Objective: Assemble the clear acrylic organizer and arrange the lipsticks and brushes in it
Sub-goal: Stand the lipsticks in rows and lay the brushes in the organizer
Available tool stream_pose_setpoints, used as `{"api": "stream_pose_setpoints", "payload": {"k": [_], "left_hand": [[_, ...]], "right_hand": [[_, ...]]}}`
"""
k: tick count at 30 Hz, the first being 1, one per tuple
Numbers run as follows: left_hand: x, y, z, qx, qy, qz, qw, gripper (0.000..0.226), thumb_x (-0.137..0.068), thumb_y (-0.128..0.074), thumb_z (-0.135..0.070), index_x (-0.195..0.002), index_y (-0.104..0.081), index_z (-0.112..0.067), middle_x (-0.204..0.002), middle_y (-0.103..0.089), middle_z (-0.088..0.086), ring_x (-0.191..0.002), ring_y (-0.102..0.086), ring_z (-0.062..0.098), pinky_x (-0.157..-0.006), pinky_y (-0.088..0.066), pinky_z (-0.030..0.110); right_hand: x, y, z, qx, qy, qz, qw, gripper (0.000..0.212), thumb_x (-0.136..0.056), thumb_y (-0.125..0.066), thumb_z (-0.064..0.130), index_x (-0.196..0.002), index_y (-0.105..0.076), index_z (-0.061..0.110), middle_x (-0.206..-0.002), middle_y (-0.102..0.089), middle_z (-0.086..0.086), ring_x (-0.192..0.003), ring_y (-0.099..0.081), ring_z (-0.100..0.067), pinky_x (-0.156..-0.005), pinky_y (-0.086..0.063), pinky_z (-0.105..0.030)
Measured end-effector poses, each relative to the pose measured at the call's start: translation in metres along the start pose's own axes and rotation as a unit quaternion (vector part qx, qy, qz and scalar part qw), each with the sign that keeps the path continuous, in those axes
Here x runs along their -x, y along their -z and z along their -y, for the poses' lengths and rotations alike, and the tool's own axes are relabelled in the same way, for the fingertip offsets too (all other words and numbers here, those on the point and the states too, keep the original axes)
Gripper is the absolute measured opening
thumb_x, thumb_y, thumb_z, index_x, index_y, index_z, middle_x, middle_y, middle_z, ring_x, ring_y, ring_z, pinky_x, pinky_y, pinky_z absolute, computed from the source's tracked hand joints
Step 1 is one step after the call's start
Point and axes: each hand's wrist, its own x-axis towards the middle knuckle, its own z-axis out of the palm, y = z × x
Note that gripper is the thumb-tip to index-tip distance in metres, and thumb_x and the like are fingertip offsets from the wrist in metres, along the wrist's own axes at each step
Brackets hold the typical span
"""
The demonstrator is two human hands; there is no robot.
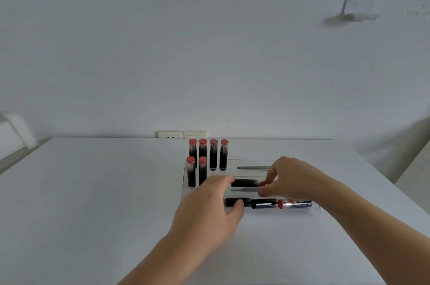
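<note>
Clear acrylic organizer on white table, mid-table near far edge. Six lipsticks upright in left slots: four in back row, two in front row. One lying lipstick sideways between hands: right hand pinches red end; left hand, fingers curled, reaches black end, grip unclear. More lipsticks lie along front tier, under hands.

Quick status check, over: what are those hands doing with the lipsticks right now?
Right hand pinches a lying lipstick; left hand rests at another. Six stand upright in the clear organizer. Nothing blocking.
</note>
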Motion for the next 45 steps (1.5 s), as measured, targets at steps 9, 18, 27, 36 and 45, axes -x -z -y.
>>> {"api": "stream_pose_setpoints", "payload": {"k": [9, 18, 27, 36, 45], "left_hand": [[-0.016, -0.019, -0.011, 0.032, 0.104, 0.074, 0.991, 0.062, -0.088, -0.057, -0.053, -0.146, -0.041, -0.04, -0.132, -0.058, -0.019, -0.09, -0.064, 0.003, -0.086, -0.054, 0.032], [-0.016, -0.011, -0.01, 0.117, 0.111, 0.017, 0.987, 0.062, -0.089, -0.064, -0.043, -0.147, -0.041, -0.041, -0.13, -0.054, -0.024, -0.055, -0.056, -0.009, -0.055, -0.039, 0.01], [-0.011, -0.008, -0.013, 0.197, 0.114, 0.049, 0.973, 0.057, -0.086, -0.066, -0.039, -0.139, -0.047, -0.047, -0.125, -0.057, -0.027, -0.051, -0.057, -0.003, -0.05, -0.04, 0.009], [0.001, 0.05, 0.041, 0.096, 0.102, -0.051, 0.989, 0.005, -0.082, -0.07, -0.041, -0.086, -0.073, -0.04, -0.091, -0.068, -0.033, -0.047, -0.058, 0.011, -0.049, -0.045, 0.013], [-0.034, 0.05, 0.095, 0.15, 0.123, 0.065, 0.979, 0.1, -0.06, -0.078, -0.066, -0.149, -0.037, -0.043, -0.146, -0.043, -0.029, -0.132, -0.04, -0.01, -0.11, -0.039, 0.03]], "right_hand": [[0.002, -0.01, -0.003, -0.102, -0.012, -0.002, 0.995, 0.044, -0.081, -0.063, 0.05, -0.087, -0.076, 0.008, -0.049, -0.067, -0.002, -0.036, -0.052, -0.01, -0.045, -0.045, -0.021], [0.009, -0.006, 0.005, -0.308, -0.003, -0.144, 0.94, 0.018, -0.087, -0.069, 0.048, -0.089, -0.071, 0.03, -0.054, -0.07, -0.001, -0.04, -0.059, -0.01, -0.051, -0.049, -0.027], [0.01, -0.012, 0.035, -0.497, 0.056, -0.153, 0.852, 0.012, -0.083, -0.08, 0.018, -0.093, -0.073, 0.018, -0.08, -0.078, 0.001, -0.072, -0.075, -0.017, -0.06, -0.06, -0.027], [-0.002, -0.03, 0.059, -0.433, 0.109, -0.178, 0.877, 0.012, -0.082, -0.079, 0.02, -0.086, -0.074, 0.03, -0.083, -0.076, 0.016, -0.071, -0.071, -0.015, -0.065, -0.058, -0.034], [-0.012, -0.055, 0.074, -0.352, 0.106, -0.188, 0.911, 0.011, -0.084, -0.078, 0.029, -0.088, -0.071, 0.036, -0.081, -0.073, 0.02, -0.063, -0.065, 0.0, -0.051, -0.043, -0.01]]}}
